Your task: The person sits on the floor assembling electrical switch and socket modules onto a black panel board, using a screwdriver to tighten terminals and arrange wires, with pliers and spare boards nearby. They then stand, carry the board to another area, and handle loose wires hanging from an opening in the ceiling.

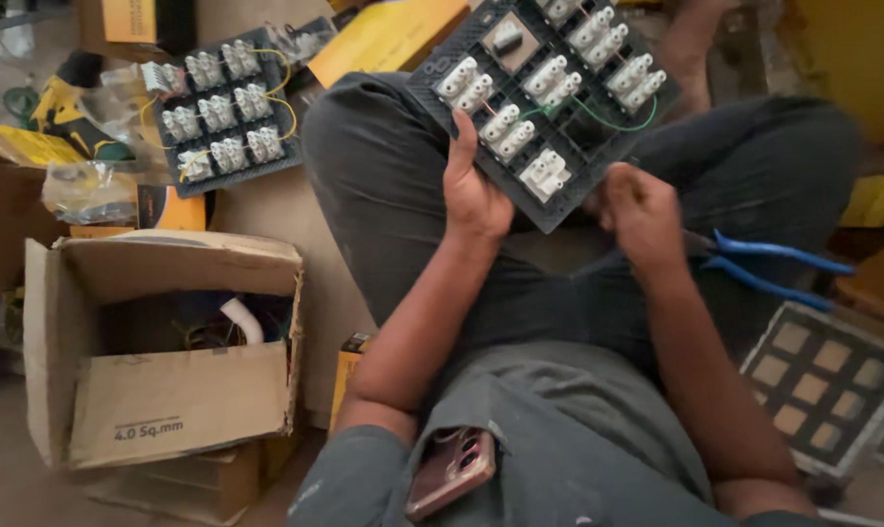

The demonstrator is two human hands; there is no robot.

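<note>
Switchboard [549,93], back side up, rests tilted on my lap; my left hand [473,190] grips its lower edge, fingers wrapped on it. I count about nine white switch modules on it, with green wire looped between some. My right hand [642,210] is closed at its lower right corner; what it pinches I cannot tell. One blue pliers [769,265] lies right of it. A second board [225,112] lies left of the switchboard.

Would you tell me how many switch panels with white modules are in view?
2: one switch panel held over the lap by the left hand, another panel lying on the floor at upper left.
</note>
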